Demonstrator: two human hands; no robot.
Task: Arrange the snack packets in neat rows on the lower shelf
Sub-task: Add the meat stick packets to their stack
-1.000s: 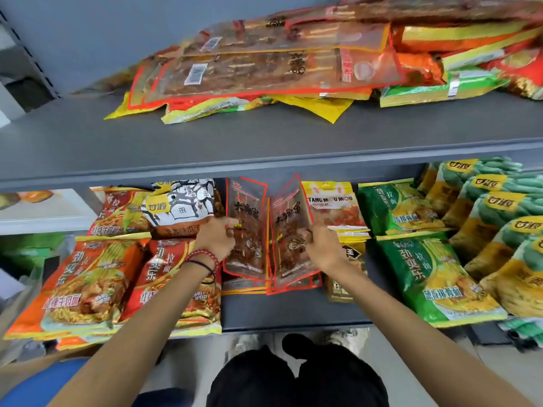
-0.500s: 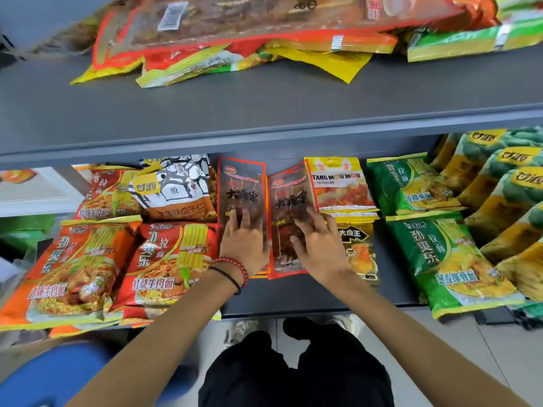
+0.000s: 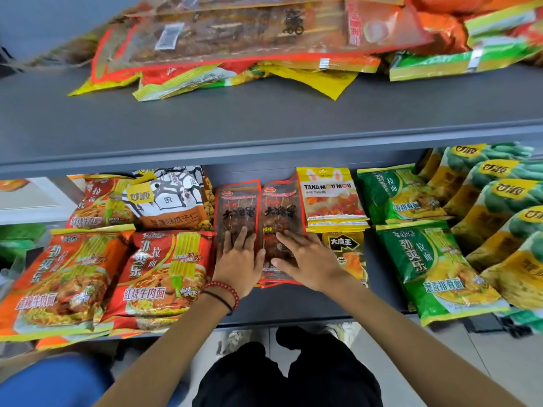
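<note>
Two clear red-edged skewer snack packets lie side by side in the middle of the lower shelf (image 3: 293,306). My left hand (image 3: 238,265) rests flat, fingers spread, on the left packet (image 3: 236,207). Flat on the right packet (image 3: 282,207) lies my right hand (image 3: 308,259), fingers apart. Neither hand grips anything. Red noodle packets (image 3: 164,274) lie to the left, a yellow packet (image 3: 332,198) and green noodle packets (image 3: 432,265) to the right.
The upper shelf (image 3: 264,124) carries a loose pile of long clear skewer packets (image 3: 264,27) and yellow, orange and green packets. Green-and-yellow bags (image 3: 499,201) stack at the far right of the lower shelf. My legs and shoes show below the shelf edge.
The two skewer packets, held upright a second ago, now lie flat and side by side. Both hands went from gripping them to pressing on them with open palms.
</note>
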